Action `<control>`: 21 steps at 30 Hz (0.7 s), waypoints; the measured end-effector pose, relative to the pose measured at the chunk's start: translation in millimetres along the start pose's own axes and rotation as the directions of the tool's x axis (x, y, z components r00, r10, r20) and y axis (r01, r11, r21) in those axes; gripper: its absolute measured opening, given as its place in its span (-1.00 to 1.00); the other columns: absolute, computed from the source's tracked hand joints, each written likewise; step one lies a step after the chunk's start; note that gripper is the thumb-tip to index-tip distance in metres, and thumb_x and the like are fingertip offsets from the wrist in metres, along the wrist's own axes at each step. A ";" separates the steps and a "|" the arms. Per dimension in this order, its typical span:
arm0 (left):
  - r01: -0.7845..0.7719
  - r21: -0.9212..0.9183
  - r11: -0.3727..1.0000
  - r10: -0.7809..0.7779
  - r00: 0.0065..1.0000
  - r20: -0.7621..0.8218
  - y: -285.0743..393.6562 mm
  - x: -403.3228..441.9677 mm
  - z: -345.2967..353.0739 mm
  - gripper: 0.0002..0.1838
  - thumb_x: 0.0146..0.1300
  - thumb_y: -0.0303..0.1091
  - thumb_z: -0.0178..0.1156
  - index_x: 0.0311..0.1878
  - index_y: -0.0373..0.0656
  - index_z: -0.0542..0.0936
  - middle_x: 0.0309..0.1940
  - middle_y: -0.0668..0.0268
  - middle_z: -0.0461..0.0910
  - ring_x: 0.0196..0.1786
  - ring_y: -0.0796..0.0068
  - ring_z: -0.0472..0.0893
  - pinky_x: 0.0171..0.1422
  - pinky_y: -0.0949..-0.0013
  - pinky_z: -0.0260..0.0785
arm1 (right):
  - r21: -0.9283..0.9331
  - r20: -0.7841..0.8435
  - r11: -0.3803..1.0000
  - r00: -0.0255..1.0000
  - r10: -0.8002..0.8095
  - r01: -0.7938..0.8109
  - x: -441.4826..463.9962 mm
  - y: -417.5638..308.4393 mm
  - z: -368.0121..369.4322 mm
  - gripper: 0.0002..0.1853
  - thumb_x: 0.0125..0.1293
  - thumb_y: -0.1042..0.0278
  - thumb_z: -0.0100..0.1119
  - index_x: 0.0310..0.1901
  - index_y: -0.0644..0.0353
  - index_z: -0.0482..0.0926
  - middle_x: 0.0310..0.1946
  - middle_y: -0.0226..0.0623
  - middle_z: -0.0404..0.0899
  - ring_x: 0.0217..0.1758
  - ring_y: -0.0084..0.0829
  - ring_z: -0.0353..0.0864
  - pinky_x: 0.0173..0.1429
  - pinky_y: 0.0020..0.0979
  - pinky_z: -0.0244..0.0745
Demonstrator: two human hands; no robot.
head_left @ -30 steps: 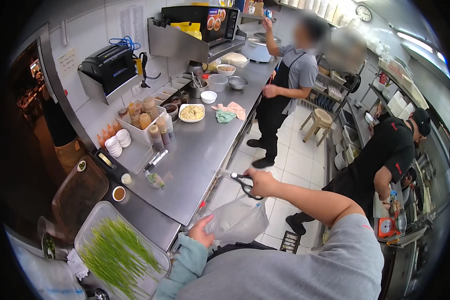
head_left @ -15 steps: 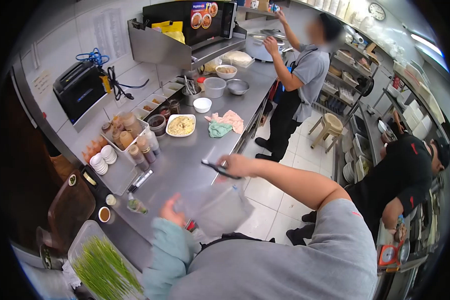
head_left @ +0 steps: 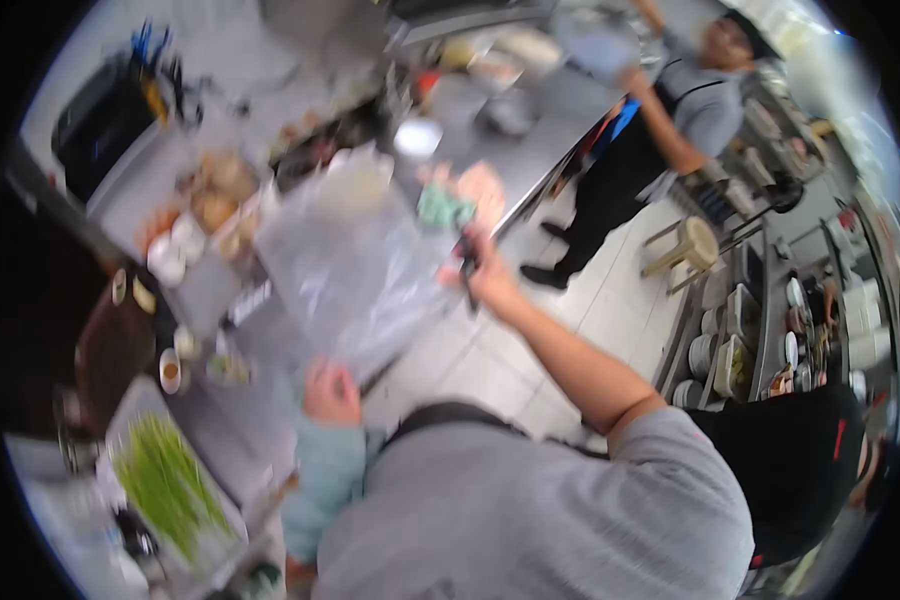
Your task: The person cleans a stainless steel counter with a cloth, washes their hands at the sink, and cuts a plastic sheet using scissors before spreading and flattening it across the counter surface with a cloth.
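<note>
Plastic bag spread over the table, left of right hand, its fingers wrapped round dark scissors; left hand at bag's near edge, grip too blurred to tell; best keep plastic taut, blades clear.

a metal bench runs along the wall, smeared by motion blur. toward its far end sit a white bowl and a metal bowl — then a green cloth touching a pink cloth. nearer stand squeeze bottles and stacked white cups. a stool stands on the tiled floor.
</note>
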State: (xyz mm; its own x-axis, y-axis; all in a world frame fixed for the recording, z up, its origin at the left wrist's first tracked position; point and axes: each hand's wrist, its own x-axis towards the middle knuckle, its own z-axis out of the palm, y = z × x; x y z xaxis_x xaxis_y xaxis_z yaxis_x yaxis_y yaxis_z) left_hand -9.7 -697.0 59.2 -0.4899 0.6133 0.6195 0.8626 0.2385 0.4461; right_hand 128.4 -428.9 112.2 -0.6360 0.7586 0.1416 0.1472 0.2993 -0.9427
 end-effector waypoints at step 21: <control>0.966 -0.236 0.103 -0.193 0.252 0.948 38.4 -25.4 48.6 -0.29 0.18 0.04 0.23 0.29 -0.12 0.28 0.20 0.10 0.31 0.19 0.24 0.37 0.14 0.14 0.28 | 0.480 0.784 0.393 0.584 0.208 -0.784 -139.8 82.1 4.5 -0.10 0.11 -0.57 -0.18 0.15 0.17 0.35 -0.33 -0.35 0.47 -0.23 -0.46 0.47 -0.03 -0.42 0.34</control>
State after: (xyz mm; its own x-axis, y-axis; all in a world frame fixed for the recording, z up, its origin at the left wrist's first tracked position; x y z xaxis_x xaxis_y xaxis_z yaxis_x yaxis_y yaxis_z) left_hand 41.9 -666.8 29.2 -0.1709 0.8226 -0.5423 -0.4146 0.4393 0.7970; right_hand 226.0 -513.0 13.7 -0.9352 0.0516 -0.3503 0.1931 -0.7550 -0.6267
